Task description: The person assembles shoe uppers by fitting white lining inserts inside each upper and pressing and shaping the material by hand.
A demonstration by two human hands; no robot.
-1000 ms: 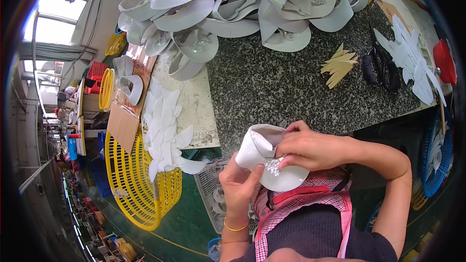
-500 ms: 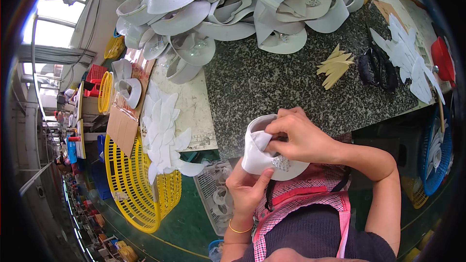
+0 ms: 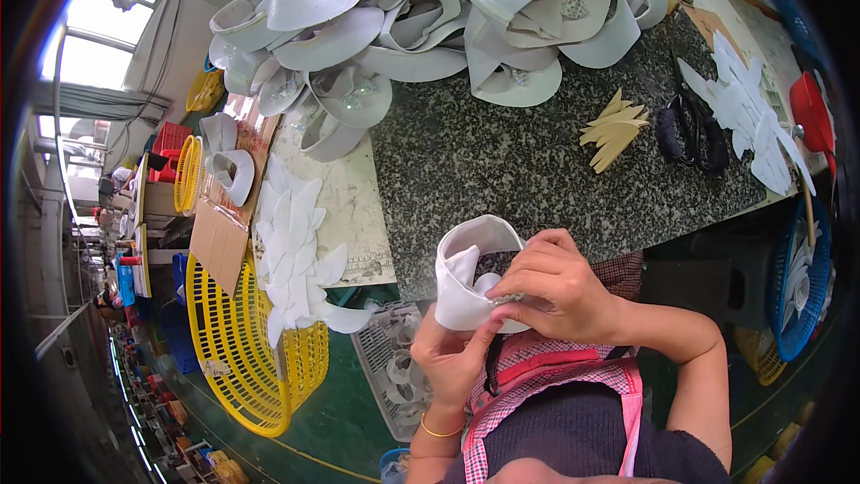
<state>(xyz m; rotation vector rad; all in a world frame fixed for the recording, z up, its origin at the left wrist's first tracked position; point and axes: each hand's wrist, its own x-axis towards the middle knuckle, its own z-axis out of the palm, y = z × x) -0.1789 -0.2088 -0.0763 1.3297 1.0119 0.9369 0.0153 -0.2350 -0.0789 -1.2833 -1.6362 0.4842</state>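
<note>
A white shoe upper [image 3: 455,303] stands in front of me at the granite slab's near edge, its loop-shaped opening facing up. My left hand [image 3: 448,366] is closed on its lower left side, thumb against the front edge. The fingers of my right hand [image 3: 560,291] pinch its front right edge, covering most of the sparkly trim there. A pale flap shows inside the opening. Far across the slab lies a heap of similar white uppers [image 3: 336,40], some with sparkly trim. Beige leaf-shaped strips [image 3: 614,130] and black-handled scissors [image 3: 692,136] rest at the right.
White cut pieces [image 3: 291,255] overlap at the left table edge, above a yellow basket [image 3: 235,354]. More white pieces [image 3: 748,116] lie at the far right, near a red container [image 3: 811,112]. A blue basket [image 3: 790,305] and a grey crate [image 3: 383,367] sit below table level.
My right hand has come out of the upper's opening to its front edge and now covers the sparkly trim. The upper has turned, showing more of its opening.
</note>
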